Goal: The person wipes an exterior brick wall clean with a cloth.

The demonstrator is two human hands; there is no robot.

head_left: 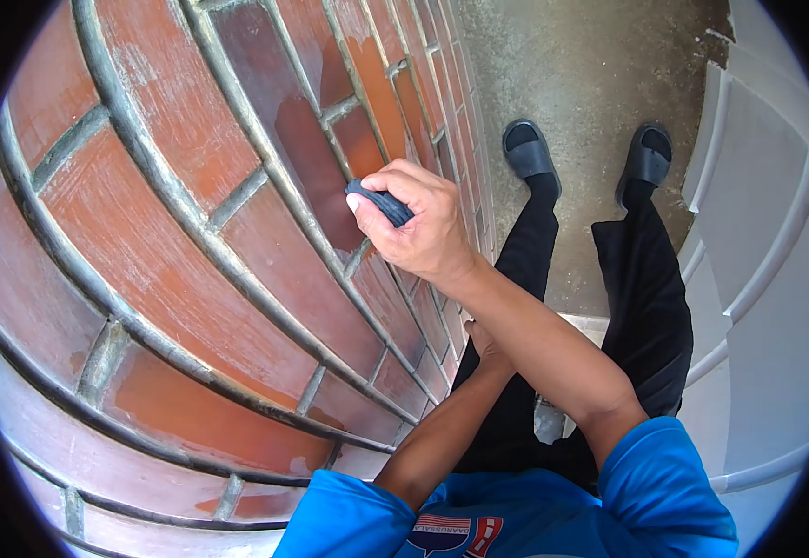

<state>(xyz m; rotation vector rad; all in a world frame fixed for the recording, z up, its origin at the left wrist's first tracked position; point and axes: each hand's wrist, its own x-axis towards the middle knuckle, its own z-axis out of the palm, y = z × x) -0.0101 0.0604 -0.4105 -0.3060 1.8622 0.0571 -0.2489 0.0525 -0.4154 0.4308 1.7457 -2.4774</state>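
My right hand (418, 219) is closed around a small dark grey ridged pad (388, 203), fingers and thumb wrapped over it. The pad is right at the brick wall (172, 242), over a darker, wet-looking brick. Lower down, my left hand (486, 342) is close to the wall, mostly hidden behind my right forearm; its fingers barely show. Around the hands, reddish-brown bricks with raised grey joints carry a whitish film, and some have smooth orange or dark wet patches.
My feet in dark slide sandals (527, 153) stand apart on a rough concrete floor (590, 84). A light grey wall (767, 232) with raised lines rises close on the right. The brick wall fills the left side.
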